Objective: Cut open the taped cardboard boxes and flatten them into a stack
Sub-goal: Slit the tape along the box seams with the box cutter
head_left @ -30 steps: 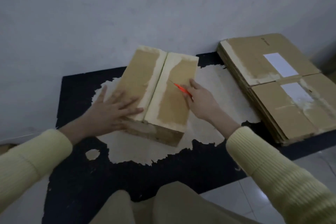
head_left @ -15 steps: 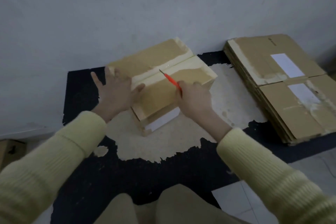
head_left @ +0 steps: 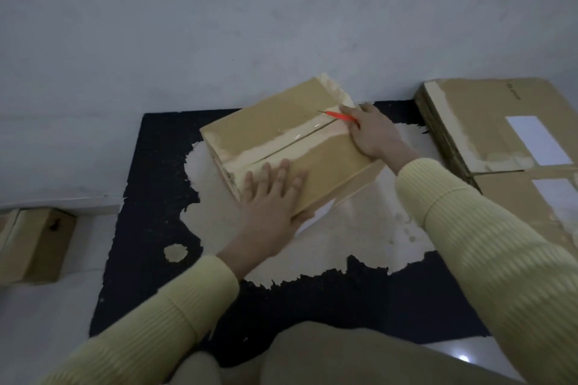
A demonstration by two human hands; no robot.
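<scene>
Box: centre frame, taped seam running diagonally.
Left hand: laid flat, fingers spread, on the box.
Right hand: clamped on the orange cutter, tip at the seam.

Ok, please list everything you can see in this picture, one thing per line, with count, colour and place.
taped box: one, brown, middle of the mat
cutter: one, red, at the tape seam near the box's far right end
flattened stack: one, brown with white labels, at the right by the wall
second box: one, brown, far left on the floor
mat: one, black with a worn pale patch, under the taped box
left hand: one, flat on the box's near part
right hand: one, holds the cutter
sleeves: two, pale yellow
</scene>
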